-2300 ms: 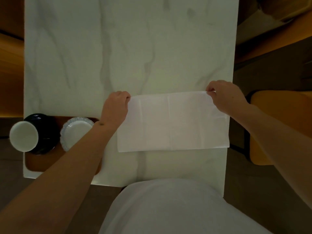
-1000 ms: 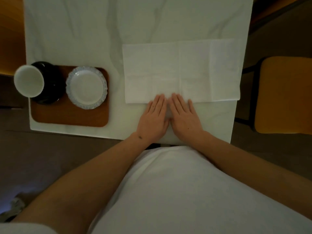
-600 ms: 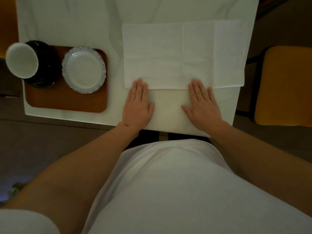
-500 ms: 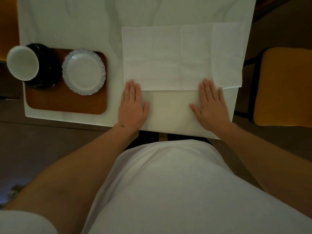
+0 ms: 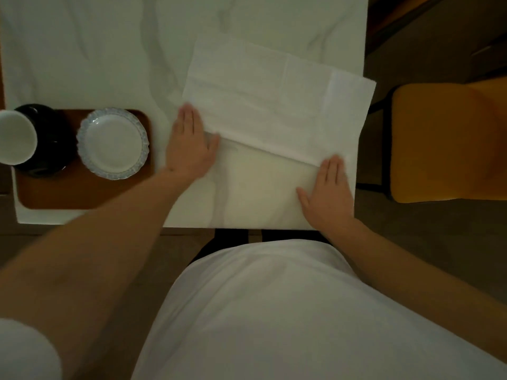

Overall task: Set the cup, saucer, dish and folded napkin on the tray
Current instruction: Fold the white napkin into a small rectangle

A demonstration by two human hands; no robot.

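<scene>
Both hands flat, fingers spread out, nothing gripped: left hand (image 5: 188, 144) presses the napkin (image 5: 277, 105) at its near-left corner, right hand (image 5: 327, 187) at near-right edge. Napkin lies skewed on the marble surface (image 5: 109, 50), w/ right end overhanging. Cup (image 5: 15, 137), dark saucer (image 5: 46, 144) & dish (image 5: 112, 142) sit on the tray (image 5: 82, 187) at left.

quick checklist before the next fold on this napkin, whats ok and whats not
1. Both hands flat at the near edge: left hand and right hand, ok.
2. napkin square to the table: skewed, not ok.
3. Napkin fully on the table: right corner overhangs, not ok.
4. Room on the tray: bare near side, ok.
5. cup, saucer and dish placed on the tray: ok.
6. Layers aligned: cannot tell.
</scene>
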